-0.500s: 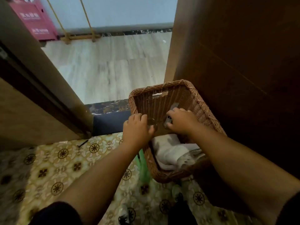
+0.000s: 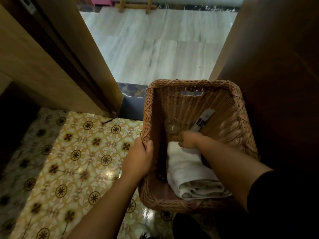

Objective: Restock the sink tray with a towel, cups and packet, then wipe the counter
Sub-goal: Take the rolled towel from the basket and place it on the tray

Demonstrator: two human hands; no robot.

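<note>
- A wicker basket [image 2: 229, 118] was seen from above, set on the patterned tile floor [image 2: 77, 152] beside a dark wood panel [image 2: 276, 83].
- The left hand [image 2: 139, 159] was closed over the basket's left rim, thumb inside, fingers wrapped round the outer wall.
- The right hand [image 2: 189, 139] was reached down inside the basket, just above the far end of the towel; it was blurred, the fingers looked curled, and whether anything was gripped could not be told.
- A rolled white towel [image 2: 189, 175] was lying along the basket bottom, near end against the front wall.
- A clear glass cup [image 2: 172, 125] was sitting in the basket just beyond the right hand.
- A white and dark packet [image 2: 204, 120] was leaned against the basket's right inner wall, near the cup.
- A pale wood-look floor [image 2: 155, 49] was visible past the door frame [image 2: 72, 66].
</note>
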